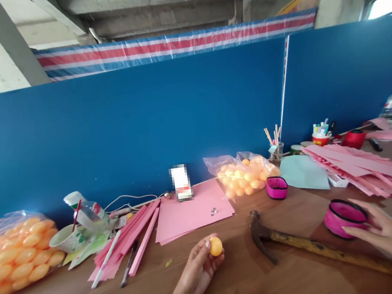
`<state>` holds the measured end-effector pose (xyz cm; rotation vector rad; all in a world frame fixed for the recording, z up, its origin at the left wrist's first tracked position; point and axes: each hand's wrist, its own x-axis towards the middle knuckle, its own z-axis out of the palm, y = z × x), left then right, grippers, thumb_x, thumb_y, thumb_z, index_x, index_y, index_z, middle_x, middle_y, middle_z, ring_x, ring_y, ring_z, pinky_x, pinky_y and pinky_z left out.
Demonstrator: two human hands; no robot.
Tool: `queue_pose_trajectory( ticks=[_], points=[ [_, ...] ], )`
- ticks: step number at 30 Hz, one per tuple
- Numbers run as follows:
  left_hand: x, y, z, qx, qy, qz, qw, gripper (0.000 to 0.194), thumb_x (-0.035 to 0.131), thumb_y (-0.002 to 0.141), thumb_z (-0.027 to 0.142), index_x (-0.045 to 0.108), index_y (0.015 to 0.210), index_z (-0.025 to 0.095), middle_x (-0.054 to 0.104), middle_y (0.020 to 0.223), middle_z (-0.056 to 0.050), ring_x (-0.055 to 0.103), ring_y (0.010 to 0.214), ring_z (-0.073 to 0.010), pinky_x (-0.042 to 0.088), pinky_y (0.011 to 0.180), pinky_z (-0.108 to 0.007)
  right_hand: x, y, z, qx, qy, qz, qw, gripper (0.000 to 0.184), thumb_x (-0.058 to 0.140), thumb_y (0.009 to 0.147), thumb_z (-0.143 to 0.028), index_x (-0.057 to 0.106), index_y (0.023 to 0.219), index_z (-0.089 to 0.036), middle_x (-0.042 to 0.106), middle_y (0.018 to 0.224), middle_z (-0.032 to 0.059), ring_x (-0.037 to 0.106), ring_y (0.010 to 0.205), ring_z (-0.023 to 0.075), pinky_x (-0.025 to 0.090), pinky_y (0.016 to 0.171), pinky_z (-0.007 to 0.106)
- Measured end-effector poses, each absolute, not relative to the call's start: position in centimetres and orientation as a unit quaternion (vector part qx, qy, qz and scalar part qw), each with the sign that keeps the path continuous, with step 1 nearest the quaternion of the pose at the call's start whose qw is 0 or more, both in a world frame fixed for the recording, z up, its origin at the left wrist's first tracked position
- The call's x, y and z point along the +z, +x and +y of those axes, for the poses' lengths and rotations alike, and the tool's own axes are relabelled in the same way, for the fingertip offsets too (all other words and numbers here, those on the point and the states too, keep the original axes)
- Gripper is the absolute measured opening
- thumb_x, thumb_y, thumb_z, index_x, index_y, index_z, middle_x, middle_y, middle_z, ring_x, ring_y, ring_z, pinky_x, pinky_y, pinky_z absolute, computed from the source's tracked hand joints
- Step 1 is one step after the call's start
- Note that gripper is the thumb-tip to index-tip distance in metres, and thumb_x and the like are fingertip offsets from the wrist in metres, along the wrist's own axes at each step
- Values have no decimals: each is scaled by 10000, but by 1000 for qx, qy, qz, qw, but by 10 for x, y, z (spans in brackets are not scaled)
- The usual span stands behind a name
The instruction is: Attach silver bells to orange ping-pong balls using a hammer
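Ball in the left hand, pink band at the right

The left hand (pixel 203 265), at the near middle of the table (pixel 247 282), grasps a small orange ball (pixel 216 246) between thumb and fingers. Farther to the right, the right hand (pixel 382 227) has its thumb and fingers spread around the right side of a pink band (pixel 342 220) with black edges; whether they press on it, I cannot tell. A hammer (pixel 309 246) lies between the hands, its head toward the left and its handle running to the near right. A second pink band (pixel 276 188) sits farther back, beside a bag of orange balls (pixel 244 177). Pink paper sheets (pixel 189 214) lie beyond the left hand, with small metal pieces (pixel 213 211) on top. Another bag of balls (pixel 20 252) stands at the far left.
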<state>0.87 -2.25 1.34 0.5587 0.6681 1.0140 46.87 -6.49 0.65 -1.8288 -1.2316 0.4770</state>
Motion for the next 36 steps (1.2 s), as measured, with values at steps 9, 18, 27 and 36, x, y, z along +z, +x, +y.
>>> queue_pose_trajectory(
  ticks=[9, 18, 27, 36],
  points=[
    [12, 9, -21, 460, 232, 360, 778, 426, 670, 704, 228, 593, 1122, 198, 664, 1010, -64, 625, 887, -177, 507, 816, -281, 19, 443, -66, 160, -685, -582, 409, 538, 604, 691, -403, 427, 1155, -195, 612, 1079, 97, 597, 983, 268, 486, 856, 406],
    [15, 11, -19, 454, 213, 401, 766, 529, 695, 664, 248, 554, 1173, 231, 634, 1120, -53, 589, 1008, -233, 464, 915, -349, 55, 403, -68, 11, -627, -688, 366, 547, 598, 708, -208, 412, 1219, -264, 520, 1232, 46, 477, 1146, 230, 391, 977, 417],
    [13, 10, -17, 447, 217, 408, 766, 458, 673, 684, 251, 581, 1131, 211, 603, 1169, -61, 561, 1052, -242, 469, 910, -359, 58, 394, -70, -22, -618, -711, 335, 570, 574, 681, -119, 427, 1215, -255, 535, 1221, 42, 491, 1130, 220, 402, 965, 388],
    [17, 12, -21, 457, 212, 407, 762, 484, 668, 680, 229, 568, 1153, 202, 633, 1113, -75, 569, 1041, -255, 476, 898, -372, 54, 385, -67, 48, -643, -665, 376, 572, 644, 680, -274, 408, 1201, -252, 557, 1167, 61, 536, 1061, 242, 439, 908, 401]
  ],
)
